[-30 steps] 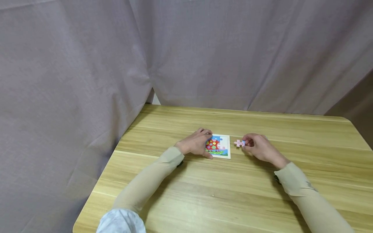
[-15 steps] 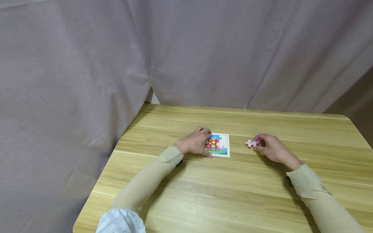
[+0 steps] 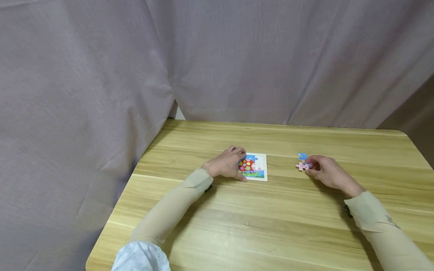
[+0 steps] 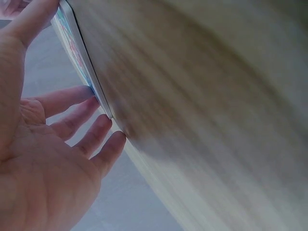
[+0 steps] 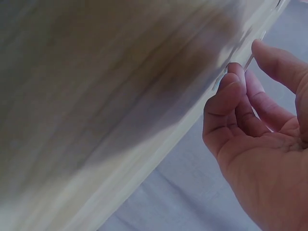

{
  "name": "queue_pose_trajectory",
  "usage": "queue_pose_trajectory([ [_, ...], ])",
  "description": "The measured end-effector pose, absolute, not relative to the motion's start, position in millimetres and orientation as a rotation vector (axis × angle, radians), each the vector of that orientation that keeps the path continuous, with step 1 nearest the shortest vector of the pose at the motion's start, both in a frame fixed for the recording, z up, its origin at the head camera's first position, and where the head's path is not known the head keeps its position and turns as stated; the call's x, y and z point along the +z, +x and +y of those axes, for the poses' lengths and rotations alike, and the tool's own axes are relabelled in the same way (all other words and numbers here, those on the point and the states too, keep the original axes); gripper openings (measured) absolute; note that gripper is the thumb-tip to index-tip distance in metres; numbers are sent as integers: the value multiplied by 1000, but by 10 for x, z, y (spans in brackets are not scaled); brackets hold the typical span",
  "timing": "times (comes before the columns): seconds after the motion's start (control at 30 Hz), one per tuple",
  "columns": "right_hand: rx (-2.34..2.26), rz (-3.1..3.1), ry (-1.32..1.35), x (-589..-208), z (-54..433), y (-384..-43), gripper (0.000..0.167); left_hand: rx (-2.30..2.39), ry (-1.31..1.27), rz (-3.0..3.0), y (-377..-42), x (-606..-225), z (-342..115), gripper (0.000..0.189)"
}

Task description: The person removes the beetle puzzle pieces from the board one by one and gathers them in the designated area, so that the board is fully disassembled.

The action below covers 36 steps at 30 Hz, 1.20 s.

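My left hand spans the left part of a small white-framed jigsaw board, thumb on the near edge and fingers on the far edge. In the left wrist view its fingertips meet the board's edge. A red spotted picture fills much of the board; a white bare area shows at its upper right. My right hand pinches a pink puzzle piece at its right end, close over the table. Just beyond that piece lies a blue puzzle piece, partly behind the fingers.
The wooden table carries the board and the pieces. Grey curtain hangs along its back and left edges. A tiny pale speck lies on the near part of the tabletop.
My right hand has moved right, away from the board, with the pink puzzle piece. The blue puzzle piece has come into fuller view beyond it. The left hand stays on the jigsaw board.
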State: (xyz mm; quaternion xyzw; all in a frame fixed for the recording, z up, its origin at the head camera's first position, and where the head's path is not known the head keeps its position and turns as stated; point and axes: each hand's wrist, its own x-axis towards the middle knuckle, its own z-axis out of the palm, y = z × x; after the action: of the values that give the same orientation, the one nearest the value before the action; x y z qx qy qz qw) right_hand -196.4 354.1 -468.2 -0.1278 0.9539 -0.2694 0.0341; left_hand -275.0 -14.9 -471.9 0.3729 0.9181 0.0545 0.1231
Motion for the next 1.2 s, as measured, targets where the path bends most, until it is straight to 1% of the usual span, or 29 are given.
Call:
queue_pose_trajectory([
  [0.13,-822,2931,-378,-4696,3572,-1962,20,157,1095,2684,-2751,-4721,-145,98],
  [1.2,-828,2889,-295,-4729,3619,-2029,27,190,1075,2663,-2763,-4720,-136,99],
])
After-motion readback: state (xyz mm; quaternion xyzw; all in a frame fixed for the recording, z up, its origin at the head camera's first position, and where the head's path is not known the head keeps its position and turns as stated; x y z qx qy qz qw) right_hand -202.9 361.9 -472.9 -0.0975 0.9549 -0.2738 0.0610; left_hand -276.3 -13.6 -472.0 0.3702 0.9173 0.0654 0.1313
